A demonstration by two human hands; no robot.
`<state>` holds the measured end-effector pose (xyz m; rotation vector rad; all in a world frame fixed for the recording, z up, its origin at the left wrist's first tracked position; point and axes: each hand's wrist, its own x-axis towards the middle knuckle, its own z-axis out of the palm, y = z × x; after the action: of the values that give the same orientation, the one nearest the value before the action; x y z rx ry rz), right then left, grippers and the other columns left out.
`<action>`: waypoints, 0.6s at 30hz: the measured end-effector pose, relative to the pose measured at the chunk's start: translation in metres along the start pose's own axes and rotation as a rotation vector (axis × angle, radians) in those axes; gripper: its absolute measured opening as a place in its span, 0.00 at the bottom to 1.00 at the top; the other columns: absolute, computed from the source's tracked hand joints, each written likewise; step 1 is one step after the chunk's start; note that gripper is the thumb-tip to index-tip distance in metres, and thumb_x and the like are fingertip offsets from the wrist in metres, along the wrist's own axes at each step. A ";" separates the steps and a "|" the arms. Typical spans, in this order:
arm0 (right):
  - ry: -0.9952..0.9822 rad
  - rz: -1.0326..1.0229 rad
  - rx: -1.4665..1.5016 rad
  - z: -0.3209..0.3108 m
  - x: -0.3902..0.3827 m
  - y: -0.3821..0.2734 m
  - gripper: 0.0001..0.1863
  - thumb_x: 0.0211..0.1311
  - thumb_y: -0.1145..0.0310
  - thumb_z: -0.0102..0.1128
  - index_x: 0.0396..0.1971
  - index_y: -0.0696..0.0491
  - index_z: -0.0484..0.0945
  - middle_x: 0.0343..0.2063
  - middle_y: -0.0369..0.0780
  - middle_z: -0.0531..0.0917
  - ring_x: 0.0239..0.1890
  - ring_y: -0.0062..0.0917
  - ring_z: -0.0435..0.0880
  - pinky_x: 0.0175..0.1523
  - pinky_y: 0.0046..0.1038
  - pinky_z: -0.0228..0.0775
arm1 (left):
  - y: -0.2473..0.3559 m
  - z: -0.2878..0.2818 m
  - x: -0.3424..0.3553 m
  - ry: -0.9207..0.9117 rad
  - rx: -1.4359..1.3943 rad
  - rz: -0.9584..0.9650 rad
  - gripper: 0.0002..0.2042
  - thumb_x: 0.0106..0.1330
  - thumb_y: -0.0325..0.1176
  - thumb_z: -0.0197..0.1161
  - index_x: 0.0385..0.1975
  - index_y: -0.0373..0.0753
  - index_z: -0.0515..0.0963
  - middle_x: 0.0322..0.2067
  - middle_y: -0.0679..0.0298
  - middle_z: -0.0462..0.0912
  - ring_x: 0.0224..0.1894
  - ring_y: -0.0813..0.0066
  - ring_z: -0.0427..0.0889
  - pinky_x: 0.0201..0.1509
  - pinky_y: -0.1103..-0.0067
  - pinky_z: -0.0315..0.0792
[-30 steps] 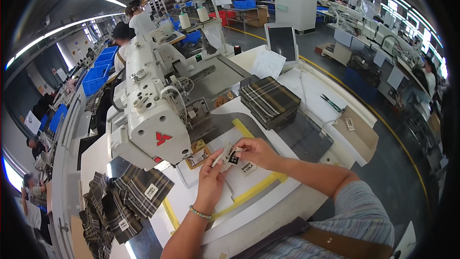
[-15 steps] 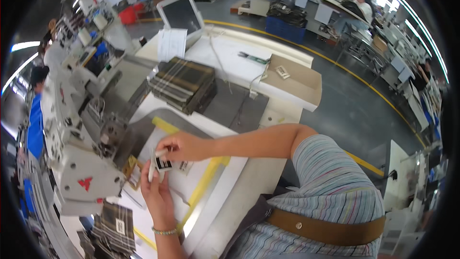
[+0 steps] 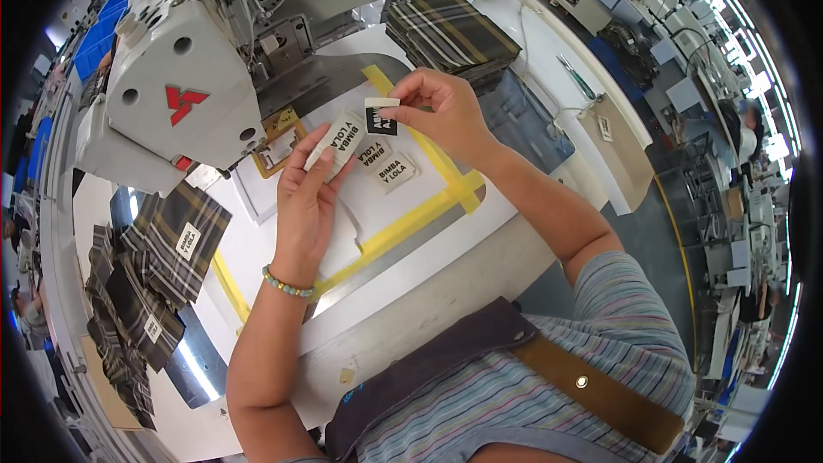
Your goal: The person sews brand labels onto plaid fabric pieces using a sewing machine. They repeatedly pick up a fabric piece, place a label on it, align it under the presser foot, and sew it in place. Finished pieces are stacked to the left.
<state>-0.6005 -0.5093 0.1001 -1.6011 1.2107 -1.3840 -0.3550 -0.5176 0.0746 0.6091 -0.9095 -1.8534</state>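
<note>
My left hand point(image 3: 302, 206) grips white fabric labels point(image 3: 341, 142) with dark lettering between thumb and fingers, seemingly a small stack. To its right, my right hand point(image 3: 447, 113) pinches a black label point(image 3: 381, 123) with a white top edge, held apart from the labels in the left hand. Below both hands, more white labels point(image 3: 396, 171) lie on a white board point(image 3: 343, 227) edged with yellow tape point(image 3: 403, 227). A small brass-coloured frame point(image 3: 279, 139) of the sewing machine point(image 3: 176, 77) is just left of my left fingers.
Folded plaid cloth pieces point(image 3: 454, 33) are piled beyond my right hand. Other plaid pieces point(image 3: 176, 236) with sewn-on labels hang at the left. A shallow cardboard box point(image 3: 621, 154) and green-handled thread snips point(image 3: 579, 79) rest on the table at right.
The view has shifted, bringing the machine head and table closer. My right hand has drawn the black label away from my left hand, which still grips the white labels.
</note>
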 end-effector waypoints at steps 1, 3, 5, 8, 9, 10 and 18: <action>0.004 -0.028 -0.115 -0.001 -0.001 -0.004 0.06 0.65 0.76 0.76 0.38 0.55 0.86 0.36 0.35 0.89 0.40 0.15 0.86 0.44 0.22 0.78 | 0.001 0.002 0.001 -0.001 -0.002 0.001 0.19 0.81 0.28 0.59 0.68 0.33 0.74 0.63 0.55 0.82 0.65 0.69 0.81 0.77 0.68 0.74; 0.017 -0.246 -0.253 0.001 -0.004 -0.011 0.06 0.62 0.76 0.77 0.35 0.54 0.87 0.35 0.35 0.89 0.39 0.18 0.86 0.43 0.24 0.77 | 0.000 0.002 0.000 0.012 -0.010 -0.005 0.19 0.81 0.28 0.59 0.68 0.33 0.74 0.63 0.55 0.82 0.65 0.68 0.81 0.76 0.68 0.75; 0.027 -0.486 -0.430 -0.002 -0.005 -0.015 0.07 0.58 0.77 0.77 0.34 0.52 0.88 0.35 0.35 0.88 0.38 0.22 0.86 0.43 0.25 0.77 | -0.002 0.003 0.002 0.022 -0.027 -0.008 0.19 0.81 0.28 0.59 0.68 0.33 0.74 0.63 0.54 0.82 0.66 0.67 0.81 0.76 0.68 0.75; 0.021 -0.813 -0.695 -0.012 -0.005 -0.012 0.12 0.51 0.77 0.78 0.36 0.49 0.89 0.35 0.33 0.87 0.38 0.26 0.85 0.44 0.28 0.77 | -0.002 -0.004 0.003 0.022 -0.034 0.000 0.19 0.81 0.28 0.60 0.68 0.32 0.74 0.63 0.54 0.82 0.66 0.66 0.82 0.75 0.69 0.76; 0.012 -0.881 -0.743 -0.016 -0.007 -0.011 0.13 0.49 0.76 0.78 0.36 0.48 0.90 0.35 0.32 0.87 0.38 0.26 0.85 0.44 0.28 0.77 | -0.003 -0.005 0.004 0.023 -0.029 0.001 0.19 0.80 0.28 0.60 0.68 0.32 0.74 0.64 0.53 0.82 0.66 0.66 0.82 0.76 0.69 0.76; 0.001 -0.949 -0.790 -0.020 -0.010 -0.011 0.14 0.48 0.75 0.78 0.37 0.47 0.90 0.35 0.31 0.87 0.39 0.26 0.85 0.45 0.29 0.77 | -0.003 -0.004 0.003 0.022 -0.033 -0.002 0.19 0.80 0.28 0.60 0.68 0.32 0.74 0.64 0.53 0.82 0.66 0.65 0.82 0.76 0.69 0.76; 0.015 -1.064 -0.920 -0.025 -0.023 -0.007 0.09 0.50 0.73 0.76 0.33 0.48 0.90 0.35 0.29 0.87 0.38 0.24 0.85 0.45 0.28 0.75 | -0.001 -0.002 0.001 0.029 -0.018 -0.002 0.20 0.80 0.27 0.60 0.69 0.31 0.74 0.64 0.53 0.82 0.66 0.66 0.82 0.77 0.68 0.75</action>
<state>-0.6230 -0.4832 0.1036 -3.1972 1.0714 -1.4538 -0.3545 -0.5194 0.0730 0.6244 -0.8725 -1.8477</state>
